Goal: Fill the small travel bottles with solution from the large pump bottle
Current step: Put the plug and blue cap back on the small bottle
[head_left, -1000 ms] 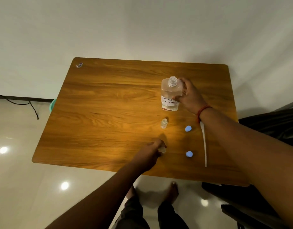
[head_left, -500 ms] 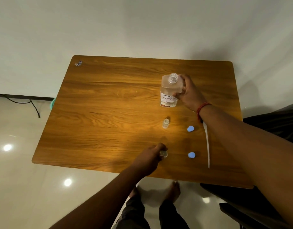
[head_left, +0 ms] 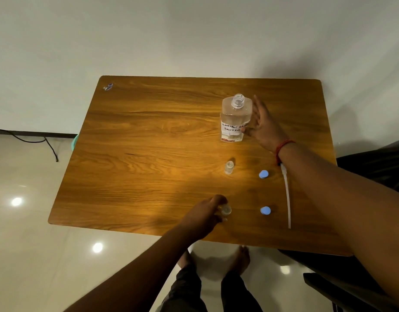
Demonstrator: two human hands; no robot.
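A wooden table point(head_left: 149, 143) fills the middle of the view, seen from above by the person standing at its near edge, with a pale wall behind it. At the far left, a black cable point(head_left: 32, 140) trails across the shiny floor, and a small wrapper-like scrap point(head_left: 108, 86) lies on the table's far left corner. Moving right, the left hand point(head_left: 205, 216) rests near the front edge, its fingers curled around a small clear travel bottle point(head_left: 225, 210) that stands uncapped on the wood. Beyond it, toward the middle of the table, a second small travel bottle point(head_left: 229, 167) stands upright and uncapped, on its own. Farther back still stands the large bottle point(head_left: 235, 119), clear, its threaded neck bare, with a handwritten white label reading roughly "contact lens solution". The right hand point(head_left: 262, 124) lies against this bottle's right side, fingers spread flat rather than wrapped around it, thumb touching near the label; a red thread band point(head_left: 282, 146) circles the wrist. To the right of the small bottles lie two blue caps point(head_left: 263, 174), one farther, one nearer, well apart. Just right of them, a white pump tube point(head_left: 288, 199) lies lengthwise on the wood, its far end hidden under the right forearm.
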